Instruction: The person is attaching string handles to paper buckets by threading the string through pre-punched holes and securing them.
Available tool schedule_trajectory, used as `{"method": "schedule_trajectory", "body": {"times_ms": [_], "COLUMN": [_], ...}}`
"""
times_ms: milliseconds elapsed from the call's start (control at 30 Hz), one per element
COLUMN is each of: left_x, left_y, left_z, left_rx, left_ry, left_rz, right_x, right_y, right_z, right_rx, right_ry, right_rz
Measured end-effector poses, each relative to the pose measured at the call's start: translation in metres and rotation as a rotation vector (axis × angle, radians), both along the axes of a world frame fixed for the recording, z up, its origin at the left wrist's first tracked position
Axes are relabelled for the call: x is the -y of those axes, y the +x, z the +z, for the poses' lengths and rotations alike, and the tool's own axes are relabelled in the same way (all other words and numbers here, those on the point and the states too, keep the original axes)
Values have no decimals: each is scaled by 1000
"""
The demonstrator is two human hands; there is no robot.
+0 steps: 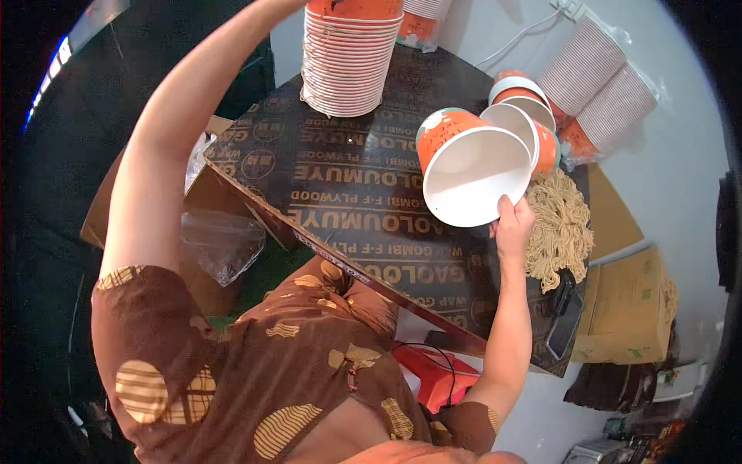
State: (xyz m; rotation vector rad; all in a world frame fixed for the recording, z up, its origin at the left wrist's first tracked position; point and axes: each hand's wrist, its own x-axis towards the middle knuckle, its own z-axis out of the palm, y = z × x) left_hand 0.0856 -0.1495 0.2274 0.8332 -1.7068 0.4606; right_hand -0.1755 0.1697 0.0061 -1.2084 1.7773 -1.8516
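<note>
My right hand (513, 226) is closed on the rim of an orange paper bucket (478, 179), thumb against its white inside wall. The bucket lies tilted, its mouth turned towards me. Directly behind it, more orange and white buckets (512, 117) lie on their sides in a loose row. My left forearm (232, 58) reaches up beside a tall stack of nested paper buckets (348, 62), rims downward on the dark table. That hand is cut off by the upper edge of the picture, so its fingers do not show.
A heap of beige, string-like strands (558, 224) lies right of my right hand, with a black object (566, 315) below it. Plastic-wrapped bucket stacks (583, 66) lean at the wall. Cardboard boxes (627, 309) stand beyond the table (348, 209); its front edge runs before my lap.
</note>
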Motion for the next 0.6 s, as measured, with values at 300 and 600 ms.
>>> {"method": "schedule_trajectory", "body": {"times_ms": [300,600], "left_x": [-125,-107], "left_y": [-28,-68], "left_z": [-119,-147], "left_rx": [627,520], "left_ry": [646,836], "left_rz": [-1153,-1096], "right_x": [0,2], "right_y": [8,-4], "right_z": [7,-3], "right_rx": [94,-150], "right_ry": [86,160], "right_rz": [108,31]}}
